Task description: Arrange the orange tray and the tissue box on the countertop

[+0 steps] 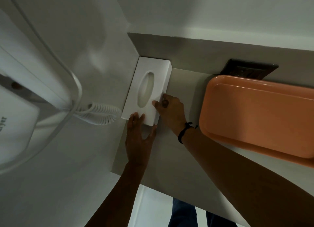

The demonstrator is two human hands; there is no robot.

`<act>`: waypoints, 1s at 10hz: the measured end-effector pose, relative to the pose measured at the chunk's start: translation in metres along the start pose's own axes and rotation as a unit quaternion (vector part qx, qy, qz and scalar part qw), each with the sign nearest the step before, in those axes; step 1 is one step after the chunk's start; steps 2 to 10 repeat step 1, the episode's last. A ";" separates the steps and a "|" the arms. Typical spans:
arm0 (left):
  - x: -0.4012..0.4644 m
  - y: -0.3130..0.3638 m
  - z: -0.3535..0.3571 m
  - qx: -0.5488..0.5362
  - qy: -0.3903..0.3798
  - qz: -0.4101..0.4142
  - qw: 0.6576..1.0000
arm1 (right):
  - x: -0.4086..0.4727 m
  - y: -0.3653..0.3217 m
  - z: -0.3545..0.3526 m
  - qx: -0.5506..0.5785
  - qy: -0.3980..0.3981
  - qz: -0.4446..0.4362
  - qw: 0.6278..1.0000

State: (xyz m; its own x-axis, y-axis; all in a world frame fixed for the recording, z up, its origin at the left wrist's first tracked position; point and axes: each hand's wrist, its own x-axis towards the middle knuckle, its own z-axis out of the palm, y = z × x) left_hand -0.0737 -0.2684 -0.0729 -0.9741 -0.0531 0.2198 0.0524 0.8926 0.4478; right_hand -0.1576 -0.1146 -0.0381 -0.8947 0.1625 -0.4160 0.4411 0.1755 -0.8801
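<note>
- White and smooth, the tissue box (147,89) is a long rectangular block with crisp edges and an oval opening in its top face; it lies flat on the countertop (171,152), pushed into the far left corner, its left long side against the wall and its far end against the low grey backsplash.
- Matte grey-beige, the countertop is a plain flat slab whose near edge runs across the lower middle of the view.
- Left hand (138,138) lies flat and open at the box's near end, fingertips resting on the top face and the thumb spread along the near right corner; it presses rather than clasps.
- Right hand (170,110) sits at the box's right long side, fingers curled against that edge and partly on the top; a dark cord bracelet (184,132) circles the wrist. It touches the box without enclosing it.
- Orange tray (258,116) is smooth plastic, rectangular with rounded corners and a raised rim, empty, lying on the countertop well to the right of the box and apart from both hands.
- Just beyond the tray's far edge, a dark rectangular plate (249,70) is set in the backsplash.
- At left, a glossy white wall-mounted appliance (25,94) with a coiled white cord (100,114) hangs near the box's near left corner.
</note>
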 end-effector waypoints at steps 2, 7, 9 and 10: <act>0.014 0.015 -0.004 0.019 0.019 0.085 0.996 | -0.015 0.005 -0.011 -0.012 -0.002 0.011 1.000; 0.014 0.015 -0.004 0.019 0.019 0.085 0.996 | -0.015 0.005 -0.011 -0.012 -0.002 0.011 1.000; 0.014 0.015 -0.004 0.019 0.019 0.085 0.996 | -0.015 0.005 -0.011 -0.012 -0.002 0.011 1.000; 0.014 0.015 -0.004 0.019 0.019 0.085 0.996 | -0.015 0.005 -0.011 -0.012 -0.002 0.011 1.000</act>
